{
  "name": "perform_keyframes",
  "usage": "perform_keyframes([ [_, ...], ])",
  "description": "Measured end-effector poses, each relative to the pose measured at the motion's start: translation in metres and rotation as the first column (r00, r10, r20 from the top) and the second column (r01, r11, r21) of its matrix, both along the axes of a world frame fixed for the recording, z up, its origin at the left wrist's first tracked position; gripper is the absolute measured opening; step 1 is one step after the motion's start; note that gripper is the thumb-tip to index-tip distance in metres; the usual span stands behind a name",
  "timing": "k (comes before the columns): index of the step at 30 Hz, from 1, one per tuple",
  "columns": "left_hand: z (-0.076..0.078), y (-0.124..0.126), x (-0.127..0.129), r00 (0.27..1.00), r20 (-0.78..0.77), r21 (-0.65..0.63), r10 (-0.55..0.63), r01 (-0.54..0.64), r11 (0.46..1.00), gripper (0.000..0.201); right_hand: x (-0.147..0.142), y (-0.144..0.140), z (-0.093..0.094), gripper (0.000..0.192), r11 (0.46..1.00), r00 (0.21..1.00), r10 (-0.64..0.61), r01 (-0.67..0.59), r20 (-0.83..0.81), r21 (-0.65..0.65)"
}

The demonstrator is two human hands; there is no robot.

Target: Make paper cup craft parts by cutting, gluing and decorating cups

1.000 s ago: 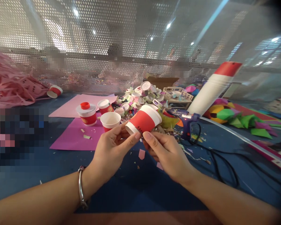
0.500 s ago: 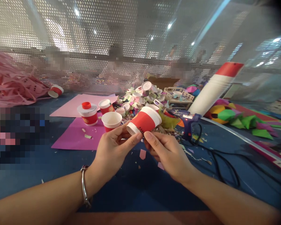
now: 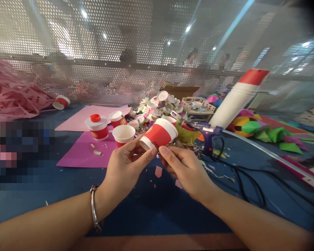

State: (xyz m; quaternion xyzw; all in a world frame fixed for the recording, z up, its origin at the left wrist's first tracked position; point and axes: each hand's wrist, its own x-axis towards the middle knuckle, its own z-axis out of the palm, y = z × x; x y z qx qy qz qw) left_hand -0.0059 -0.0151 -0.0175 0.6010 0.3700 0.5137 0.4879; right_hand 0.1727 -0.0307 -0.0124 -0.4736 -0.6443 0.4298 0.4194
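A red and white paper cup [image 3: 161,134] lies tilted on its side in the air, its wide end toward the upper right. My left hand [image 3: 124,169] grips its narrow end between thumb and fingers. From the other side my right hand [image 3: 187,170] pinches at its lower edge; the fingertips are partly hidden. Just behind my left hand an open paper cup [image 3: 124,134] stands upright. A lidded cup [image 3: 97,131] with a red ring on top and a smaller cup [image 3: 117,119] stand near it, by purple paper [image 3: 86,153].
A glue gun [image 3: 209,137] stands right of centre, its black cord [image 3: 251,170] trailing right. Behind it leans a tall stack of cups [image 3: 234,103]. Paper scraps [image 3: 157,108] are heaped at the back. Pink strips [image 3: 13,90] lie far left, before a perforated screen [image 3: 107,42].
The cup has shifted very slightly left and turned a little in my hands. Both hands keep nearly the same place, and the view has moved slightly.
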Motion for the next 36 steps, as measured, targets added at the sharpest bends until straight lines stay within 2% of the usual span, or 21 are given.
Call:
perform_keyframes([
  [7,0.0028,0.0,-0.0009,0.999,-0.024,0.036,0.021,-0.02,0.999,0.035,-0.0008,0.0006,0.0013,0.049,1.0,1.0,-0.001,0.0,0.011,0.014],
  [28,0.003,-0.0015,0.0002,0.991,-0.119,0.071,0.062,-0.054,0.996,0.025,-0.0013,0.0008,0.0001,0.049,1.0,1.0,0.002,-0.002,-0.01,-0.012],
  [36,0.0052,-0.0026,0.0012,1.0,0.007,0.012,-0.002,0.002,1.0,0.024,-0.003,0.0008,0.0021,0.052,1.0,1.0,-0.011,0.011,-0.001,0.009],
])
